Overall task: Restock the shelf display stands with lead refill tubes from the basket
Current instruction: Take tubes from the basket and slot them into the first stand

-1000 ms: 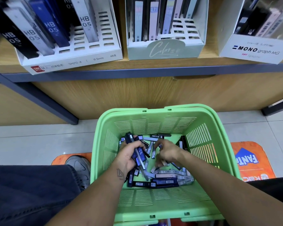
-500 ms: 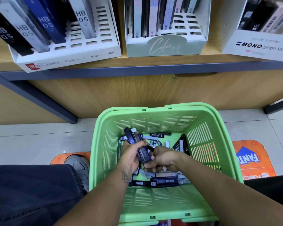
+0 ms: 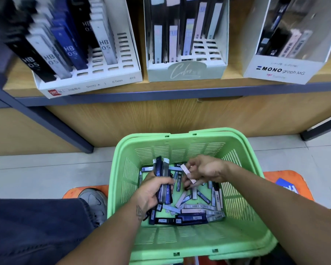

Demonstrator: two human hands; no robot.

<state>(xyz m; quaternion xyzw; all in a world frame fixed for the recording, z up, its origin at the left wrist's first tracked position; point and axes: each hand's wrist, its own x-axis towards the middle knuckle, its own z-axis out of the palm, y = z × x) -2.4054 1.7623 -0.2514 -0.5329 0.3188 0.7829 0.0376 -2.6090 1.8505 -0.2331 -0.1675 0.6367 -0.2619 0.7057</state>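
Observation:
A green plastic basket (image 3: 122,169) sits on the floor in front of me with several lead refill tubes (image 3: 195,207) loose on its bottom. My left hand (image 3: 151,192) grips an upright bundle of dark blue and grey tubes (image 3: 161,173) inside the basket. My right hand (image 3: 204,169) is raised above the pile and pinches a pale pink tube (image 3: 187,173). On the wooden shelf above stand three display stands: a white HB 0.5 stand (image 3: 88,85), a pale green stand (image 3: 187,71) and a white MONO graph stand (image 3: 281,69).
A dark metal shelf rail (image 3: 161,94) and a slanted strut (image 3: 46,119) run under the shelf. My shoe (image 3: 96,201) and trouser leg (image 3: 33,230) are left of the basket, on an orange mat (image 3: 283,178). Grey floor tiles lie on both sides.
My right hand has lifted from the pile with a pale pink tube and moved right. My left hand keeps its bundle, held a little higher. The camera tilted up toward the shelf.

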